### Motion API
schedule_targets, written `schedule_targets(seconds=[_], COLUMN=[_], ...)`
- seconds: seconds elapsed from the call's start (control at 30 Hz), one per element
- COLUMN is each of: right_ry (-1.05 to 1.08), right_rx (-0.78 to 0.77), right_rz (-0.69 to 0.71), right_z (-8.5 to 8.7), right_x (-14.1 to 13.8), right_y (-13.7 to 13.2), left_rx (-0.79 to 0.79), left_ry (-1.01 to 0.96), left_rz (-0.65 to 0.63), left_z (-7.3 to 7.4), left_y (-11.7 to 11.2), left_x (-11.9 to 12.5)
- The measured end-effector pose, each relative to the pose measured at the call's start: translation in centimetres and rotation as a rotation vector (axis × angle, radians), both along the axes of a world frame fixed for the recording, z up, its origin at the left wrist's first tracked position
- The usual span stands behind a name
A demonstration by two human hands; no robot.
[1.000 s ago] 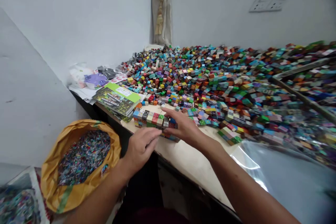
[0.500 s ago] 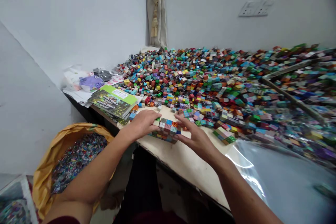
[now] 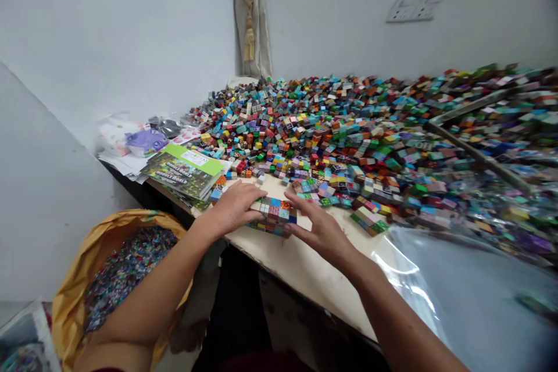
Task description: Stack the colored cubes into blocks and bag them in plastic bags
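A small block of stacked coloured cubes [image 3: 275, 215] sits near the front edge of the beige table [image 3: 305, 267]. My left hand [image 3: 233, 206] presses against its left side with fingers curved over the top. My right hand [image 3: 320, 229] presses its right side, fingers stretched along it. Both hands squeeze the block between them. Behind it a huge heap of loose coloured cubes [image 3: 370, 128] covers the table to the wall.
A stack of green booklets [image 3: 187, 170] and plastic packets [image 3: 143, 142] lie at the table's left end. A yellow sack [image 3: 93, 279] full of small coloured bits stands on the floor at left. Clear plastic sheet [image 3: 457, 290] covers the table's right front.
My left hand came up onto the table and closed on the left of the cubes. The long row of cubes has been pushed together into a compact block between both hands.
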State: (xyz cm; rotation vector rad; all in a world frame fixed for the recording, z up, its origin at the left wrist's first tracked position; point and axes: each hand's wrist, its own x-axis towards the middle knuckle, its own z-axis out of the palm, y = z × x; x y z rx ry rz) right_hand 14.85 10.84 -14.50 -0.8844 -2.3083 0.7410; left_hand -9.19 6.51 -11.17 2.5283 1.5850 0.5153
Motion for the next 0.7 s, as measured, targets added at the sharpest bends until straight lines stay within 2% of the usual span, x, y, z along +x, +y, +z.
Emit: schedule_targets(seconds=[0.07, 0.17, 0.3, 0.4, 0.5, 0.6, 0.7], right_ry=[0.067, 0.192, 0.274, 0.164, -0.009, -0.153, -0.344], right_rx=[-0.064, -0.184, -0.208, -0.147, -0.074, 0.061, 0.206], right_rz=[-0.012, -0.117, -0.309, -0.373, -0.341, -0.343, -0.43], right_z=[0.5, 0.9, 0.7, -0.1, -1.3, -2.7, -3.6], right_x=[0.5, 1.6, 3.8, 5.0, 5.2, 4.0, 2.3], right_y=[0.3, 2.0, 5.1, 5.9, 5.4, 4.4, 4.0], left_rx=[0.052, 0.122, 0.195, 0.261, 0.329, 0.381, 0.409], left_ry=[0.003, 0.002, 0.032, 0.043, 0.053, 0.067, 0.071], left_rz=[-0.014, -0.052, -0.141, -0.138, -0.138, -0.149, -0.135], left_z=[0.4, 0.7, -0.2, -1.1, -1.6, -1.8, -2.1], left_y=[-0.2, -0.4, -0.3, -0.1, -0.2, -0.5, -0.7], left_x=[0.8, 2.4, 3.8, 3.9, 3.8, 3.9, 4.1])
